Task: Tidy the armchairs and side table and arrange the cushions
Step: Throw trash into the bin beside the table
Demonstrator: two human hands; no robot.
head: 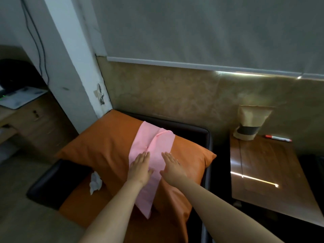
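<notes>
Both forearms reach in from the near edge, and the two hands lie flat, side by side, on a pink cloth (pixel 156 148). The left hand (pixel 140 168) presses its left half with straight fingers (pixel 144 156) held close together and gripping nothing. The right hand (pixel 172 168) rests on its right edge, fingers just as straight and likewise holding nothing.

The cloth runs as a long folded strip over an orange cushion (pixel 105 146), which leans against the back of a dark armchair (pixel 52 181) (the seat under it is orange too). A crumpled white tissue (pixel 95 183) lies on the seat, just left of the left wrist.

To the right of the chair stands a glossy wooden side table (pixel 263 163). At its far edge a brown paper bag (pixel 250 121) stands upright against the wall, with a red marker (pixel 277 138) lying beside it.
</notes>
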